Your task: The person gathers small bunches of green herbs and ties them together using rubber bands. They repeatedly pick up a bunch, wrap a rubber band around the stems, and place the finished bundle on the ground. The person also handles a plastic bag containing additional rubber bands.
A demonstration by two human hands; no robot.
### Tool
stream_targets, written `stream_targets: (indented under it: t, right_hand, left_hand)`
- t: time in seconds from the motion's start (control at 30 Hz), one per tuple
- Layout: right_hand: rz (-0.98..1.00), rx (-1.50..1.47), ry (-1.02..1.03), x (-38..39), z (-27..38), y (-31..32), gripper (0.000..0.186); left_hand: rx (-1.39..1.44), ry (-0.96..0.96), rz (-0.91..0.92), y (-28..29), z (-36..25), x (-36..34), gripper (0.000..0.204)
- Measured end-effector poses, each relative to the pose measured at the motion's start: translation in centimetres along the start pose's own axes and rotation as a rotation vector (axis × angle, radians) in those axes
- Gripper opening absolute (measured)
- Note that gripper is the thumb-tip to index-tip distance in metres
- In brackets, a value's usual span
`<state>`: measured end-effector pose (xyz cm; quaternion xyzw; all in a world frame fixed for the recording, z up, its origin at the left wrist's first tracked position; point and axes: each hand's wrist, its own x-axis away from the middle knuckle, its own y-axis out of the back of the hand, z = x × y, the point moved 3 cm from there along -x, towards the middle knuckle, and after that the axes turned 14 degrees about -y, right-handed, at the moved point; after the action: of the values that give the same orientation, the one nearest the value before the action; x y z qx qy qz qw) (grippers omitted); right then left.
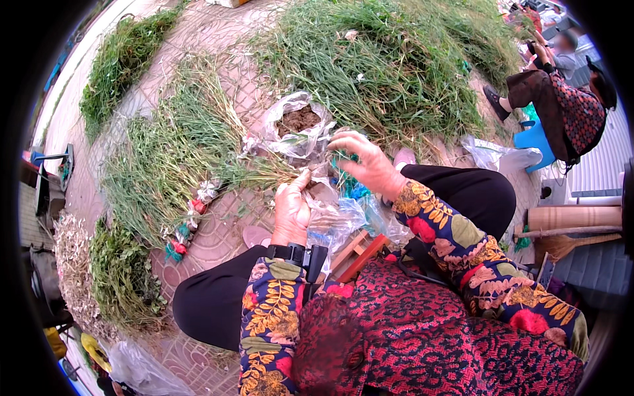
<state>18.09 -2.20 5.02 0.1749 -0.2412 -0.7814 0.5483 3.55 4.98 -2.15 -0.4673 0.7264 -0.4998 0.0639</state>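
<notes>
In front of me my left hand is closed on the cut ends of a small bunch of green plants, whose leafy tops point left. To its right, my right hand is raised with bent fingers apart from the thumb, and I see nothing held in it. Just beyond both hands, a clear plastic bag stands with its mouth spread around brown soil-like matter. Crumpled clear and blue plastic bags lie below my hands, between my knees.
A large heap of long green plants lies ahead. Tied bundles with red, white and teal wrapped ends lie to the left, beside darker leafy plants. A seated person is at the far right near a blue stool.
</notes>
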Motion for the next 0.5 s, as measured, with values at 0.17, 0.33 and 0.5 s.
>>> stream_targets:
  t: [0.17,0.33,0.5]
  right_hand:
    - [-0.043,0.478,0.297,2.8,2.3,-1.2,0.048]
    - [-0.055,0.330,0.429,2.2,3.2,-1.9,0.024]
    - [-0.041,0.090,0.189,-0.1,1.9,-1.5,0.012]
  left_hand:
    - [0.009,-0.002,-0.028,0.3,0.3,-0.6,0.015]
    - [-0.063,-0.002,0.140,0.9,0.5,-0.7,0.016]
    - [-0.118,-0.048,0.235,-0.2,0.7,0.3,0.023]
